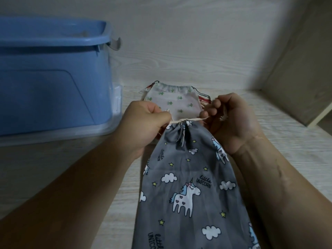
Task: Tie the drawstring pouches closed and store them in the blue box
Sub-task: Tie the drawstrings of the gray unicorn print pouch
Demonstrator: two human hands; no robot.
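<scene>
The grey unicorn pouch stretches toward six o'clock from both grips, its gathered neck between them. Left grip and right grip each pinch an end of the taut cream drawstring. The blue box stands at ten o'clock on the counter.

grey unicorn-print pouch, white green-sprigged pouch, blue box

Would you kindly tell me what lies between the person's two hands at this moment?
In the head view, a taut cream drawstring runs from the left hand to the right hand, across the gathered mouth of the grey unicorn pouch.
</scene>
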